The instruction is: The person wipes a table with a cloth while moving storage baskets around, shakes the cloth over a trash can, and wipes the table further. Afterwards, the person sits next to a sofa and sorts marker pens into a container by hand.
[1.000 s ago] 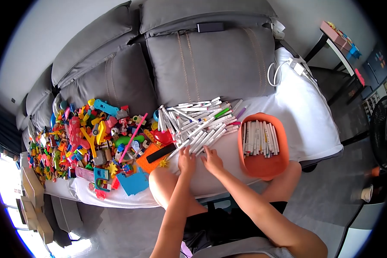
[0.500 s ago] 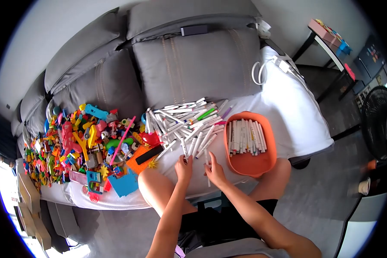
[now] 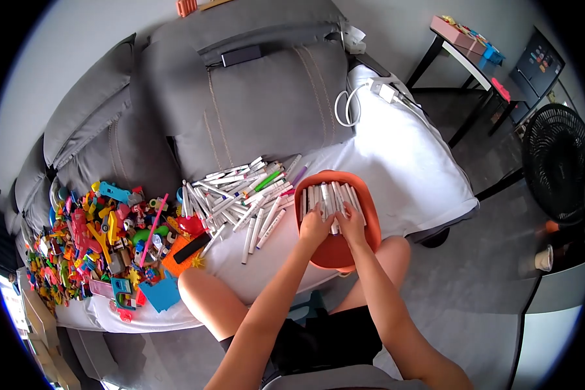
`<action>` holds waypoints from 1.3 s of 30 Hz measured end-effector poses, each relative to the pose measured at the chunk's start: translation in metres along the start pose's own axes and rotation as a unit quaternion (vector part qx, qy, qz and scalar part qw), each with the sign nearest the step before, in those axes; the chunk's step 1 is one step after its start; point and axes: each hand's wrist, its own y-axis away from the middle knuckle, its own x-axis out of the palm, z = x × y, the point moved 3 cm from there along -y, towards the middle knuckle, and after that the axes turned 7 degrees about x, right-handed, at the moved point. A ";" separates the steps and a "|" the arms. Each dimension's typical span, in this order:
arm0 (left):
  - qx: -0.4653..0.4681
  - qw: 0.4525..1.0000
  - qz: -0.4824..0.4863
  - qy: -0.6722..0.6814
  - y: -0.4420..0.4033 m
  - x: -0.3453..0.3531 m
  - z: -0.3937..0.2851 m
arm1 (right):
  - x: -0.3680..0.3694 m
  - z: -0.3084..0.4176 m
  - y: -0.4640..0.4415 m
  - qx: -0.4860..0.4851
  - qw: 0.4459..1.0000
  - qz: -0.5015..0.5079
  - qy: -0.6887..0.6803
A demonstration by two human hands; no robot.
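Observation:
An orange basket (image 3: 335,255) stands on the white sofa cover between my knees, with a row of white markers inside. Both hands reach into it. My left hand (image 3: 316,225) and my right hand (image 3: 351,224) are closed side by side around several white markers (image 3: 330,200) held upright over the row. The fingertips are partly hidden. Left of the basket lies a loose pile of white markers (image 3: 231,195), among them a green marker (image 3: 267,181). A few single markers (image 3: 271,229) lie at the pile's near side.
A heap of colourful toys (image 3: 97,240) covers the left of the sofa, with a blue piece (image 3: 160,294) and a black bar (image 3: 192,247) at its near side. Grey cushions (image 3: 266,104) line the back. A power strip (image 3: 387,92) lies at the right; a fan (image 3: 556,162) stands beyond.
Both hands have moved right, from beside the marker pile into the orange basket, with markers in them. The view has turned right.

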 end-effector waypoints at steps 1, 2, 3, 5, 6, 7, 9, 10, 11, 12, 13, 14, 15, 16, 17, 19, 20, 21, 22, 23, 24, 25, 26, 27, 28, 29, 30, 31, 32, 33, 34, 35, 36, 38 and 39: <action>0.013 1.000 -0.010 -0.009 -0.001 0.000 0.001 | 0.000 0.004 0.001 -0.023 0.999 -0.012 0.039; -0.007 0.999 -0.004 0.035 0.003 -0.005 0.007 | 0.001 0.008 0.002 -0.046 0.996 -0.022 0.078; 0.009 0.998 -0.039 0.051 0.008 -0.021 0.003 | 0.004 0.018 0.013 -0.081 0.993 -0.054 0.072; 0.072 0.990 -0.117 0.041 0.023 -0.048 0.023 | 0.018 0.037 0.036 -0.110 0.993 -0.042 0.014; 0.056 0.990 -0.125 0.020 0.034 -0.068 0.028 | 0.025 0.052 0.051 -0.123 0.992 -0.035 -0.017; 0.055 0.988 -0.145 -0.022 0.043 -0.081 0.048 | 0.035 0.078 0.070 -0.121 0.992 0.000 -0.040; 0.073 0.969 -0.182 -0.147 0.065 -0.107 0.086 | 0.079 0.073 0.095 -0.142 0.982 0.094 -0.084; 0.093 0.948 -0.199 -0.228 0.075 -0.119 0.104 | 0.100 0.073 0.106 -0.123 0.975 0.160 -0.095; 0.073 0.944 -0.187 -0.260 0.085 -0.129 0.123 | 0.119 0.073 0.114 -0.128 0.973 0.188 -0.039; 0.005 0.969 -0.139 -0.204 0.094 -0.136 0.139 | 0.134 0.074 0.120 -0.132 0.967 0.215 0.017; -0.065 0.983 -0.089 -0.145 0.105 -0.140 0.154 | 0.153 0.062 0.123 -0.090 0.959 0.254 0.084; -0.134 0.987 -0.039 -0.082 0.117 -0.143 0.168 | 0.165 0.052 0.123 -0.088 0.957 0.232 0.151; -0.101 0.992 -0.042 -0.059 0.123 -0.147 0.175 | 0.170 0.050 0.122 -0.086 0.950 0.209 0.218; -0.120 0.991 -0.043 -0.049 0.126 -0.147 0.183 | 0.172 0.047 0.121 -0.084 0.937 0.184 0.284; -0.140 0.988 -0.045 -0.039 0.130 -0.142 0.190 | 0.172 0.043 0.118 -0.075 0.934 0.188 0.294; -0.159 0.984 -0.069 -0.041 0.132 -0.137 0.178 | 0.170 0.043 0.116 -0.082 0.924 0.198 0.317; -0.156 0.982 -0.077 -0.073 0.130 -0.136 0.172 | 0.167 0.042 0.116 -0.085 0.918 0.202 0.330; -0.153 0.979 -0.085 -0.105 0.128 -0.134 0.168 | 0.163 0.041 0.117 -0.093 0.920 0.198 0.326; -0.148 0.975 -0.092 -0.136 0.126 -0.132 0.164 | 0.159 0.037 0.121 -0.099 0.911 0.213 0.338; -0.156 0.975 -0.069 -0.139 0.124 -0.130 0.161 | 0.155 0.034 0.125 -0.106 0.903 0.228 0.349; -0.163 0.975 -0.046 -0.143 0.123 -0.129 0.162 | 0.150 0.029 0.130 -0.112 0.894 0.242 0.360; -0.169 0.974 -0.022 -0.148 0.123 -0.127 0.166 | 0.145 0.029 0.139 -0.108 0.913 0.246 0.306; -0.188 0.980 -0.023 -0.067 0.125 -0.125 0.170 | 0.139 0.028 0.146 -0.102 0.927 0.264 0.248; -0.207 0.978 -0.024 0.015 0.131 -0.119 0.178 | 0.136 0.025 0.151 -0.119 0.946 0.244 0.179; -0.225 0.969 -0.023 0.097 0.132 -0.114 0.174 | 0.132 0.032 0.154 -0.135 0.959 0.223 0.108; -0.264 0.950 -0.044 0.164 0.136 -0.108 0.169 | 0.125 0.035 0.154 -0.131 0.966 0.210 0.075; -0.253 0.945 -0.074 0.195 0.135 -0.107 0.152 | 0.114 0.050 0.154 -0.127 0.971 0.197 0.040; -0.242 0.938 -0.102 0.226 0.134 -0.106 0.136 | 0.109 0.054 0.151 -0.129 0.974 0.188 -0.005; -0.231 0.930 -0.128 0.256 0.133 -0.103 0.122 | 0.101 0.055 0.148 -0.104 0.979 0.172 -0.041; -0.206 0.932 -0.145 0.260 0.126 -0.097 0.111 | 0.091 0.064 0.142 -0.080 0.982 0.155 -0.078; -0.195 0.929 -0.152 0.274 0.115 -0.089 0.095 | 0.079 0.072 0.134 -0.058 0.982 0.137 -0.115; -0.183 0.926 -0.160 0.289 0.103 -0.079 0.079 | 0.063 0.079 0.122 -0.100 0.987 0.085 -0.092; -0.171 0.922 -0.169 0.304 0.091 -0.071 0.060 | 0.052 0.070 0.108 -0.128 0.990 0.038 -0.049; -0.166 0.953 -0.106 0.232 0.065 -0.053 0.027 | 0.025 0.056 0.079 -0.225 0.971 -0.072 0.036; -0.120 0.969 -0.122 0.178 0.053 -0.038 0.018 | 0.013 0.041 0.066 -0.152 0.987 -0.038 0.043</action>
